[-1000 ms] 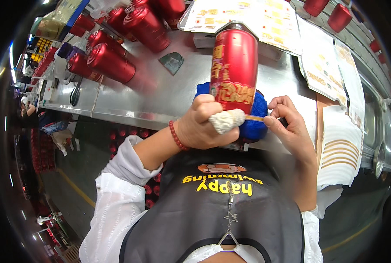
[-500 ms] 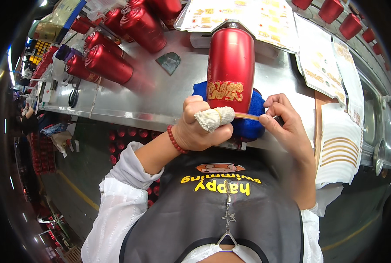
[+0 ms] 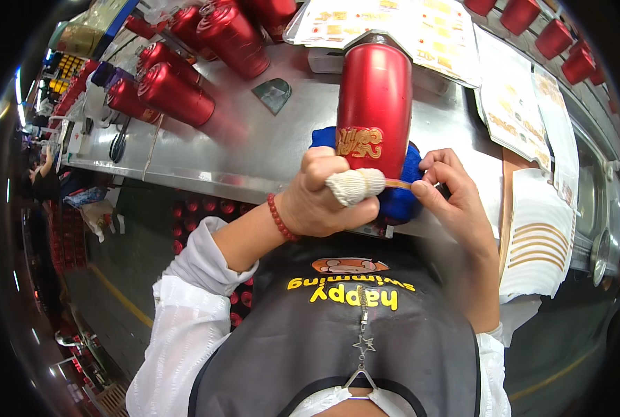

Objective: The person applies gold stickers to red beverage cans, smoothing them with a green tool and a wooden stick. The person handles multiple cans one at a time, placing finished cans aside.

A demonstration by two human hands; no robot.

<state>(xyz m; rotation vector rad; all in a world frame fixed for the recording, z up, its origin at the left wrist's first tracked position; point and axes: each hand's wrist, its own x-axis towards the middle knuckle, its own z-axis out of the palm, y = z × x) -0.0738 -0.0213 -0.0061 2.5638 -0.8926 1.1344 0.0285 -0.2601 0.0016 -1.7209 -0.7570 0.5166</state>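
A red metallic bottle (image 3: 376, 90) with a gold ornament lies on a blue cloth pad (image 3: 401, 203), its base toward me. My left hand (image 3: 324, 198) is closed at the base's left side. A ribbed white finger cover (image 3: 355, 186) on one of its digits presses over the bottle's lower edge. From under that cover a narrow gold strip (image 3: 397, 183) runs along the edge to my right hand (image 3: 452, 194). There, thumb and forefinger pinch the strip's end. The bottle and cover hide the left fingertips.
Several red bottles (image 3: 233, 42) stand at the back left of the metal table (image 3: 254, 139). A dark green flat piece (image 3: 273, 95) lies between. Printed sheets (image 3: 435, 35) spread behind the bottle. At right, a white backing sheet (image 3: 535, 236) carries several curved gold strips.
My left hand has moved slightly right along the strip, and less of the strip shows between the hands. The bottle has shifted a little right, its ornament turned slightly. My right hand has stayed put.
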